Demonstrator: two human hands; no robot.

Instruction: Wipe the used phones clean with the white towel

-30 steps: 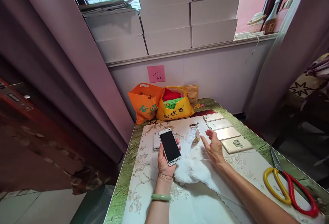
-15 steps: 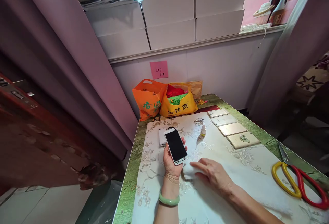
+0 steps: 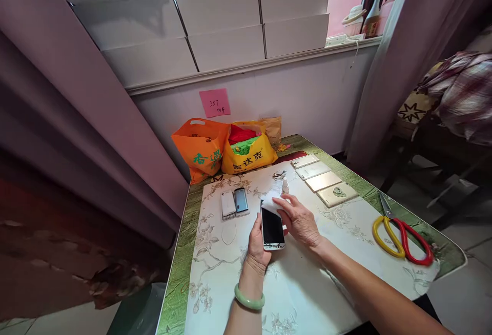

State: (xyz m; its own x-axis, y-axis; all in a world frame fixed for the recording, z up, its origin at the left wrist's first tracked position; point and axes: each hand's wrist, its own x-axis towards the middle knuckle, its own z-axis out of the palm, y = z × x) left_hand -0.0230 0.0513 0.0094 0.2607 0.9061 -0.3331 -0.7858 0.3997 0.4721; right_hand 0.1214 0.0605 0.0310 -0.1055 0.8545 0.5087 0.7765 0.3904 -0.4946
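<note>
A white phone with a black screen (image 3: 272,227) lies face up in my left hand (image 3: 258,240), whose fingers wrap round its edges. A green bangle (image 3: 249,299) circles that wrist. In my right hand (image 3: 300,220) is a white cloth (image 3: 272,201), pinched and resting against the upper part of the screen. Just behind the cloth stands a small white bottle (image 3: 285,186), partly hidden. To the left of the held phone lie a white phone (image 3: 228,204) and a smaller blue-screened phone (image 3: 241,200), side by side on the table.
Phones lie in a row at the right, the nearest gold one (image 3: 334,197) bearing a ring. Scissors (image 3: 400,240) with yellow and red handles lie near the right edge. An orange bag (image 3: 200,155) and a yellow bag (image 3: 248,158) stand at the back beside coiled wire (image 3: 279,174).
My right hand has risen from the table with the white cloth and brought it onto the phone's screen. The view has shifted right, and the blue-screened phone now shows.
</note>
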